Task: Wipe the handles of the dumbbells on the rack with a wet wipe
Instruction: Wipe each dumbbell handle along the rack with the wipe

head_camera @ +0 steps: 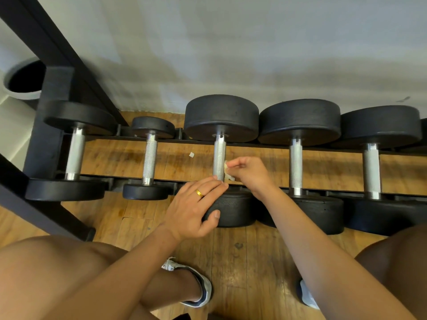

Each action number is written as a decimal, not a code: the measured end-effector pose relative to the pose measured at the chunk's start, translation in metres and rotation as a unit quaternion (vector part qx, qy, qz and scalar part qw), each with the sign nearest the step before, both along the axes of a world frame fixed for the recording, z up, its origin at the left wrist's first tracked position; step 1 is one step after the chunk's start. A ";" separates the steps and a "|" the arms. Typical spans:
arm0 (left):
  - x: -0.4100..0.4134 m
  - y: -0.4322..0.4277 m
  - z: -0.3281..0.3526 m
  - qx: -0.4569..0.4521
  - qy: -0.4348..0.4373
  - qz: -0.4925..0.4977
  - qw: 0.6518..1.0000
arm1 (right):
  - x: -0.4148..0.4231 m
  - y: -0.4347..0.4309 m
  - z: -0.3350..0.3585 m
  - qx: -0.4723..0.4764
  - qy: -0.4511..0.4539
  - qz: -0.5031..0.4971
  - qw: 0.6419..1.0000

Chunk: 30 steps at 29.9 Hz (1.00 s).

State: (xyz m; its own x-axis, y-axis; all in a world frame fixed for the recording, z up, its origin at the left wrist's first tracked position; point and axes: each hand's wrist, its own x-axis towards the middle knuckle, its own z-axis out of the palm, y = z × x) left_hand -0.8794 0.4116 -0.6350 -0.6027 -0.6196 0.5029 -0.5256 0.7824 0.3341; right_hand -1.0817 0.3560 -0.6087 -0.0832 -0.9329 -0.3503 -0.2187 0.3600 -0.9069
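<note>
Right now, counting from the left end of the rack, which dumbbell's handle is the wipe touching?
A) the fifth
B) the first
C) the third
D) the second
C: the right hand pinches the wet wipe against the handle of the third dumbbell, while the left hand rests on that dumbbell's near head.
</note>
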 end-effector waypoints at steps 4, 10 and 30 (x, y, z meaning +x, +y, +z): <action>0.000 0.000 0.000 0.000 0.000 0.003 1.000 | -0.002 -0.002 0.001 -0.010 0.043 0.016 0.999; 0.000 0.001 0.001 0.012 -0.005 0.000 1.000 | 0.004 -0.007 -0.002 -0.012 0.022 -0.035 0.999; 0.001 0.000 0.000 0.002 -0.005 0.003 1.000 | -0.005 -0.009 0.001 -0.003 0.037 -0.049 0.998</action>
State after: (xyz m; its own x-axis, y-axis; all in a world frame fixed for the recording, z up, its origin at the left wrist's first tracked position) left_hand -0.8787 0.4117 -0.6347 -0.6041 -0.6247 0.4948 -0.5326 0.7784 0.3324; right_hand -1.0863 0.3468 -0.6072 -0.2004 -0.9208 -0.3347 -0.2485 0.3782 -0.8917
